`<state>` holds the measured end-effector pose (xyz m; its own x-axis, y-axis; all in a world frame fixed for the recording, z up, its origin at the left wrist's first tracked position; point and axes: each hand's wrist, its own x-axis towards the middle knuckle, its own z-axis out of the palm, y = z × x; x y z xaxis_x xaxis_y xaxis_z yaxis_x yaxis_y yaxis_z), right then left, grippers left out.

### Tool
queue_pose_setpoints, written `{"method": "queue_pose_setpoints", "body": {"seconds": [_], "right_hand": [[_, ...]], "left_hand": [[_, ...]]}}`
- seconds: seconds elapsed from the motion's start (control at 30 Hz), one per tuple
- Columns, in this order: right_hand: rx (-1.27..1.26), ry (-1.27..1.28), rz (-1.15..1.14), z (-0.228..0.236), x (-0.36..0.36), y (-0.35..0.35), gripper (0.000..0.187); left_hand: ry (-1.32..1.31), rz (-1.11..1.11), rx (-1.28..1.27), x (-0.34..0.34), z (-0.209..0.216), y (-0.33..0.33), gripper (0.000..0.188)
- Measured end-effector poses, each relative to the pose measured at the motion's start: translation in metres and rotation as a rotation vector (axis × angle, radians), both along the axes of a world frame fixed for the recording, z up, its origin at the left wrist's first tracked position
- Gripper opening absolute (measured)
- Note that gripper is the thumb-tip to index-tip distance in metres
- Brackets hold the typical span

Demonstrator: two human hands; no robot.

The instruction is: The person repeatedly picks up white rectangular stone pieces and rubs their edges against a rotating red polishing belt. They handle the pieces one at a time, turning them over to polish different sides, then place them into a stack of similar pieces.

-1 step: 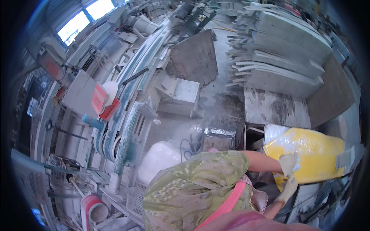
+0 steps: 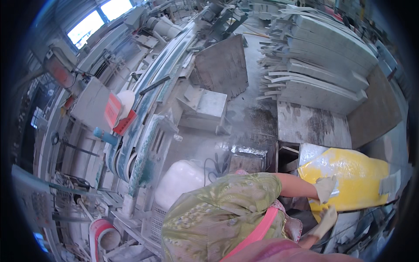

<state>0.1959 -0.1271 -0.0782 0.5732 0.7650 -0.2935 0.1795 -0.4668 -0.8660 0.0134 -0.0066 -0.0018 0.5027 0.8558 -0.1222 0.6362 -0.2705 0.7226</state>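
Note:
A glossy yellow sheet (image 2: 358,174) with a pale, whitish patch along its left part lies on a stand at the right. My left hand (image 2: 324,188), in a pale glove, rests at its near left edge with the fingers drawn together. A small light streak shows beside those fingers; whether it is something held cannot be made out. Just below, my right hand (image 2: 327,219), gloved too, is by the sheet's lower edge, its fingers somewhat apart and nothing visible in them. The two hands are separate. A grey piece (image 2: 385,187) sits at the sheet's right end.
Beyond the sheet rises a stack of grey-white slabs (image 2: 325,52) beside a brown board (image 2: 377,107). On the left runs a long green-and-white machine rail (image 2: 146,105). Nearer stand a white rounded bundle (image 2: 181,183), a stone block (image 2: 205,109) and a red-and-white bucket (image 2: 104,238).
My right hand has drawn down and away from my left hand, opening a gap between them. The left hand stays at nearly the same place on the yellow sheet.

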Motion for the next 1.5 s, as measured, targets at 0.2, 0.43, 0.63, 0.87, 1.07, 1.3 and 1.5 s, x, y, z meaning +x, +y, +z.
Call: {"method": "queue_pose_setpoints", "body": {"seconds": [0.2,0.43,0.63,0.87,1.07,1.3,1.5], "right_hand": [[0.088,-1.224,-0.351,0.017,-0.021,-0.221,0.04],[-0.294,-0.965,-0.508,-0.002,-0.098,-0.278,0.041],[-0.339,-0.915,-0.551,-0.004,-0.136,-0.28,0.043],[-0.322,-0.893,-0.606,-0.012,-0.162,-0.288,0.046],[-0.257,-0.809,-0.69,-0.017,-0.192,-0.333,0.049],[-0.148,-0.679,-0.812,0.0,-0.263,-0.409,0.053],[-0.629,-0.818,-1.298,-0.001,-0.345,-0.462,0.072]], "left_hand": [[0.085,-0.021,0.024,-0.004,0.005,-0.009,0.098],[0.074,-0.125,0.056,-0.017,0.009,-0.006,0.097],[-0.11,-0.134,0.124,-0.027,0.001,-0.008,0.093],[-0.075,-0.104,0.078,-0.018,-0.004,-0.005,0.096],[0.003,-0.308,0.039,-0.021,-0.004,0.019,0.114],[0.157,-0.173,0.17,-0.007,-0.001,0.018,0.111],[-0.19,-0.408,0.178,-0.023,-0.019,0.03,0.068]]}}
